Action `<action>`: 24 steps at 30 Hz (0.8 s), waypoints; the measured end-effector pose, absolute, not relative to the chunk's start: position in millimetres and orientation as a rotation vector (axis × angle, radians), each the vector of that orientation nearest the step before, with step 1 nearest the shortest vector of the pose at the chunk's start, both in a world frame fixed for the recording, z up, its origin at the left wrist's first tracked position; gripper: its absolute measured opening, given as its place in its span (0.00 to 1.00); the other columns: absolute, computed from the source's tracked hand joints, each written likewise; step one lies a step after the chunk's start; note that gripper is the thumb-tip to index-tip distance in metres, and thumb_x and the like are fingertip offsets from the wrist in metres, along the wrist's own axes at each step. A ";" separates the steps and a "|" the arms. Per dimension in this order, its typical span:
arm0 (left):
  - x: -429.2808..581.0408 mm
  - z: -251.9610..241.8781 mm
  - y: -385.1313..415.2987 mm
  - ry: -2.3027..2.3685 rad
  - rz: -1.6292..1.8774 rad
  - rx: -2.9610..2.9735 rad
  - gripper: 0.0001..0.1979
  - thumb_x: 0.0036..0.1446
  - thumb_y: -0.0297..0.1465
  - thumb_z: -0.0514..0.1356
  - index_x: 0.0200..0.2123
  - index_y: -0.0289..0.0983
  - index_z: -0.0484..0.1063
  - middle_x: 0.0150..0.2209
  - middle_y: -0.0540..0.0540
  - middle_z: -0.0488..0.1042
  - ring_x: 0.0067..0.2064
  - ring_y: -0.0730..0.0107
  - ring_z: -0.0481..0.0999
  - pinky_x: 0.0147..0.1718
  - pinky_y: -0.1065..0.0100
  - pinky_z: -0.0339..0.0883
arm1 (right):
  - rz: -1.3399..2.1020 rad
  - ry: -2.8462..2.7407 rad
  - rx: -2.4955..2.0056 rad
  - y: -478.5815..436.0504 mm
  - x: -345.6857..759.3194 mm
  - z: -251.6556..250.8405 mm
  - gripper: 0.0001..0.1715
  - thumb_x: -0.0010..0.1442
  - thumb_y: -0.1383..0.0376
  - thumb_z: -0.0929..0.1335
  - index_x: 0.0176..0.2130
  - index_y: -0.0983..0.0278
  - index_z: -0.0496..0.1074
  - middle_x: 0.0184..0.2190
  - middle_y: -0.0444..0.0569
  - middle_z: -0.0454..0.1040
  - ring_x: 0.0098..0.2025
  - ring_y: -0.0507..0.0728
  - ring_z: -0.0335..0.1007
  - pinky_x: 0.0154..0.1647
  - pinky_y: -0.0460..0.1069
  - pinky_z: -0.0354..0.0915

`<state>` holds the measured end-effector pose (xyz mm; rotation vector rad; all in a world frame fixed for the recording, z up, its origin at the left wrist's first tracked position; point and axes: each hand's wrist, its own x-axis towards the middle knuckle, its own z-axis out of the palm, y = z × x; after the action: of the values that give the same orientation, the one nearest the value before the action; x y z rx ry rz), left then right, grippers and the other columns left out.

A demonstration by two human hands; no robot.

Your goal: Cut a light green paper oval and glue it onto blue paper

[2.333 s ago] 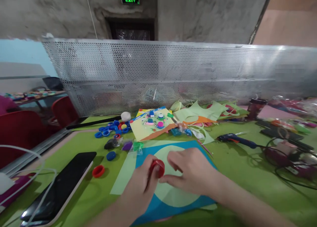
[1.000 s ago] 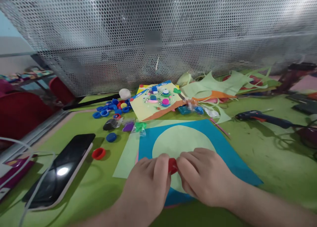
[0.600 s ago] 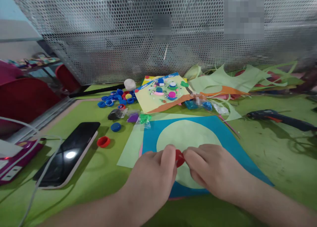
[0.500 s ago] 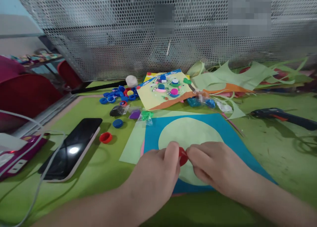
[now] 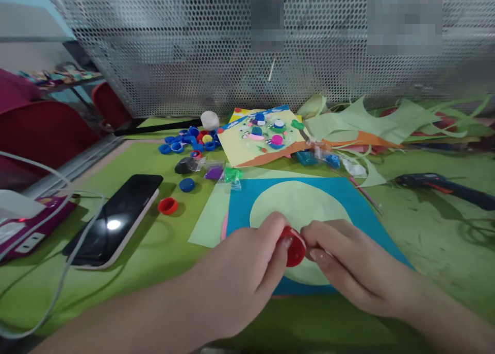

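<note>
My left hand (image 5: 259, 266) grips a red bottle cap (image 5: 296, 250), its hollow side turned partly toward me. My right hand (image 5: 344, 261) is closed, thumb and forefinger pinched against the cap's right rim. Under both hands lies a blue paper sheet (image 5: 247, 199) bearing a pale green paper circle (image 5: 301, 202). Off to the left, another red cap (image 5: 167, 205) and a blue cap (image 5: 187, 184) rest on the green table. Whatever part of the rim sits between my right fingertips is hidden.
Left are a phone (image 5: 116, 220), a purple power strip (image 5: 42, 235) and white cables. Behind are piled bottle caps (image 5: 189, 140), clay packets (image 5: 232, 174) and a decorated card (image 5: 266, 137). Paper scraps (image 5: 359, 119) and a glue gun (image 5: 441, 184) lie right; a perforated metal panel (image 5: 193, 50) stands behind.
The red cap has turned so its hollow inside shows more. My left thumb now reaches inside its rim, and my right fingers have shifted along its edge. The view has tilted slightly.
</note>
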<state>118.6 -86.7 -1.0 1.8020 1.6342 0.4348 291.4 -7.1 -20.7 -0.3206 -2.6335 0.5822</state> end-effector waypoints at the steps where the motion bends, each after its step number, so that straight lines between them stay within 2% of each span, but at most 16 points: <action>1: 118.4 -0.9 -87.3 1.653 0.444 1.802 0.10 0.62 0.36 0.38 0.32 0.45 0.55 0.21 0.56 0.65 0.20 0.71 0.64 0.18 0.72 0.54 | 0.513 -2.643 -0.325 -7.2 291.4 -20.8 0.11 0.64 0.69 0.53 0.29 0.60 0.53 0.18 0.39 0.60 0.18 0.50 0.52 0.18 0.47 0.49; 4: 119.2 -3.0 -88.4 1.688 0.482 1.856 0.10 0.62 0.36 0.38 0.31 0.44 0.53 0.19 0.56 0.63 0.18 0.71 0.64 0.16 0.72 0.51 | 0.296 -2.683 -0.341 -7.2 291.0 -23.5 0.13 0.65 0.68 0.53 0.29 0.60 0.54 0.18 0.41 0.62 0.17 0.51 0.52 0.18 0.48 0.48; 9: 121.9 -7.5 -88.2 1.706 0.516 2.014 0.07 0.60 0.32 0.40 0.30 0.43 0.52 0.17 0.58 0.60 0.15 0.73 0.61 0.12 0.73 0.45 | 0.092 -2.753 -0.283 -3.7 289.9 -25.1 0.15 0.61 0.73 0.54 0.25 0.60 0.53 0.16 0.40 0.57 0.16 0.50 0.47 0.16 0.48 0.44; 13: 124.2 -7.1 -87.6 1.763 0.505 2.107 0.06 0.58 0.29 0.42 0.29 0.43 0.51 0.15 0.59 0.55 0.13 0.74 0.57 0.11 0.73 0.42 | 0.114 -2.780 -0.256 -1.8 287.0 -22.4 0.16 0.57 0.75 0.53 0.22 0.60 0.50 0.14 0.38 0.52 0.15 0.49 0.42 0.15 0.47 0.40; 17: 125.1 -8.0 -87.1 1.743 0.451 2.136 0.05 0.56 0.26 0.43 0.31 0.41 0.53 0.15 0.60 0.52 0.12 0.75 0.55 0.10 0.74 0.40 | 0.087 -2.789 -0.239 -1.5 286.2 -22.7 0.16 0.55 0.77 0.53 0.21 0.60 0.49 0.14 0.38 0.52 0.16 0.49 0.41 0.16 0.47 0.39; 22: 125.8 -10.4 -89.5 1.671 0.428 2.065 0.06 0.58 0.26 0.41 0.32 0.41 0.54 0.15 0.59 0.55 0.11 0.75 0.58 0.09 0.75 0.43 | 0.151 -2.790 -0.234 -0.9 287.1 -24.7 0.16 0.55 0.78 0.53 0.22 0.60 0.48 0.14 0.38 0.52 0.16 0.49 0.42 0.16 0.47 0.40; 24: 128.3 -10.5 -92.1 1.636 0.382 2.129 0.06 0.58 0.26 0.42 0.34 0.40 0.56 0.15 0.58 0.60 0.11 0.74 0.59 0.08 0.74 0.42 | 0.253 -2.780 -0.264 -0.7 286.3 -25.1 0.15 0.58 0.76 0.53 0.23 0.60 0.49 0.14 0.39 0.55 0.16 0.49 0.46 0.16 0.46 0.43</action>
<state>128.3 -92.1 -10.5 2.1294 1.6363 0.3820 286.3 -0.7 -25.1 -0.2645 -2.7800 0.2535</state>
